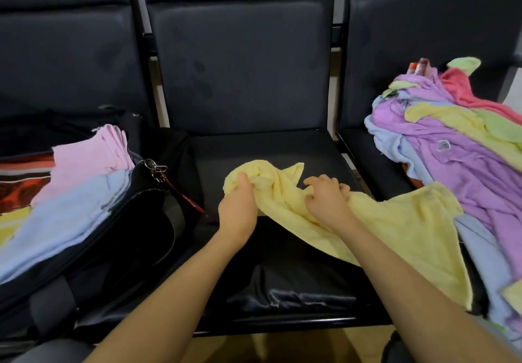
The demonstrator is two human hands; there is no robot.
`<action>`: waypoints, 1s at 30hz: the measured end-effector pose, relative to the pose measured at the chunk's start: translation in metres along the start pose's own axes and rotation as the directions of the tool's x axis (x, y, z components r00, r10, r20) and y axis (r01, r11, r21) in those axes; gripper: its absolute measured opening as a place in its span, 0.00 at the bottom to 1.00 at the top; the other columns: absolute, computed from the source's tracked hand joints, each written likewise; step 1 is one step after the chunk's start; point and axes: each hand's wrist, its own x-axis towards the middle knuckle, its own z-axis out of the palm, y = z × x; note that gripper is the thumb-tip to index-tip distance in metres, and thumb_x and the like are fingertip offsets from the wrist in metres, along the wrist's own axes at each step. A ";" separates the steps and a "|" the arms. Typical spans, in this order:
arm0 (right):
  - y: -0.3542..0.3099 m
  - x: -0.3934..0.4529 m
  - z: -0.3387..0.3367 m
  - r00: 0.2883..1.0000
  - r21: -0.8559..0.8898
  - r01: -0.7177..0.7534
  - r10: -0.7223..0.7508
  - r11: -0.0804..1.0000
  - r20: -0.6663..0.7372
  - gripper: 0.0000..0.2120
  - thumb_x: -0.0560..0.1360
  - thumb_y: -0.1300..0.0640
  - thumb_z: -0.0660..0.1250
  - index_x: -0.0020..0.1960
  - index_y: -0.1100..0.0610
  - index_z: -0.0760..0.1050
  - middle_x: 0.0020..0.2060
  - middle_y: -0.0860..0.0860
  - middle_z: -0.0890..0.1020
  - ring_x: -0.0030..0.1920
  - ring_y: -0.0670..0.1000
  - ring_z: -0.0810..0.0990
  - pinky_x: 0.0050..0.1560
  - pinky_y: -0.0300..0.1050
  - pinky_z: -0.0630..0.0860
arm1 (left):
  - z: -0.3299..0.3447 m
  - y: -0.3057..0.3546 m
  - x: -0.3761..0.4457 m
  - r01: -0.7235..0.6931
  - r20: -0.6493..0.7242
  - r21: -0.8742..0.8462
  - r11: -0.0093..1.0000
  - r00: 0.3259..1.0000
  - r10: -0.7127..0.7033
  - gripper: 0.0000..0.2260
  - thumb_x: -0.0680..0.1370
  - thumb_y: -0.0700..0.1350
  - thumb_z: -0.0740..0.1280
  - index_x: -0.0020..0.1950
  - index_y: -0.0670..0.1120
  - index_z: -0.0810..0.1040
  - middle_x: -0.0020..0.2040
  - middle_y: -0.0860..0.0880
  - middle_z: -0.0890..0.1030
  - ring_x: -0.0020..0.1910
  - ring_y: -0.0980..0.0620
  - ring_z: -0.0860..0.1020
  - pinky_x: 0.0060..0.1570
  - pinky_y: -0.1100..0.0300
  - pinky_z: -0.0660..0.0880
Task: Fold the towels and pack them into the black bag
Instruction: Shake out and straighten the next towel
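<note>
A crumpled yellow towel (401, 221) lies across the middle black seat (268, 148) and trails to the right. My left hand (238, 207) grips its bunched left end. My right hand (327, 198) rests on the towel's middle with fingers curled into the cloth. The black bag (132, 221) lies open on the left seat, with a folded pink towel (90, 159) and a folded light blue towel (62, 218) lying on it.
A heap of unfolded towels (463, 148) in purple, yellow, green, blue and red covers the right seat. Keys on a red strap (158, 169) hang at the bag's edge. A red patterned cloth (19, 187) shows at the far left. Dark seat backs stand behind.
</note>
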 end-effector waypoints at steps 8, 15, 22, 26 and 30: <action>-0.003 -0.012 -0.003 0.991 -0.187 -0.015 -0.010 0.982 -0.131 0.07 0.79 0.50 0.60 0.45 0.53 0.71 0.43 0.49 0.76 0.51 0.53 0.75 0.57 0.49 0.60 | -0.024 0.009 0.011 -0.062 0.007 -0.189 0.980 0.998 0.065 0.11 0.80 0.37 0.52 0.60 0.44 0.69 0.53 0.46 0.76 0.50 0.46 0.76 0.50 0.50 0.76; -0.015 -0.020 -0.021 0.976 0.306 0.008 0.059 0.952 -0.210 0.17 0.78 0.46 0.60 0.32 0.49 0.67 0.30 0.44 0.71 0.40 0.49 0.73 0.52 0.47 0.58 | -0.038 0.023 0.018 -0.081 -0.113 -0.520 0.850 0.993 0.026 0.06 0.82 0.40 0.54 0.56 0.49 0.64 0.34 0.50 0.72 0.32 0.52 0.69 0.34 0.53 0.69; -0.043 -0.011 -0.076 0.926 0.612 0.141 0.115 0.778 -0.360 0.17 0.77 0.53 0.64 0.39 0.66 0.76 0.33 0.60 0.77 0.36 0.49 0.71 0.43 0.47 0.69 | -0.077 0.044 0.038 -0.228 -0.285 -0.534 0.814 0.955 0.081 0.11 0.80 0.36 0.54 0.49 0.46 0.74 0.38 0.49 0.75 0.35 0.53 0.71 0.33 0.63 0.66; -0.059 -0.006 -0.111 0.867 0.569 0.207 0.120 0.796 -0.483 0.23 0.74 0.50 0.67 0.27 0.59 0.61 0.23 0.54 0.63 0.29 0.51 0.63 0.36 0.46 0.62 | -0.116 0.057 0.052 -0.245 -0.343 -0.637 0.731 0.939 0.016 0.08 0.79 0.37 0.60 0.49 0.46 0.77 0.35 0.50 0.77 0.31 0.55 0.73 0.30 0.71 0.67; -0.069 -0.002 -0.143 0.806 0.510 0.261 0.106 0.820 -0.583 0.25 0.73 0.51 0.68 0.26 0.59 0.60 0.23 0.50 0.60 0.28 0.51 0.61 0.34 0.44 0.59 | -0.145 0.063 0.058 -0.257 -0.371 -0.683 0.684 0.928 -0.021 0.05 0.78 0.40 0.64 0.51 0.48 0.77 0.37 0.52 0.78 0.33 0.57 0.75 0.30 0.73 0.69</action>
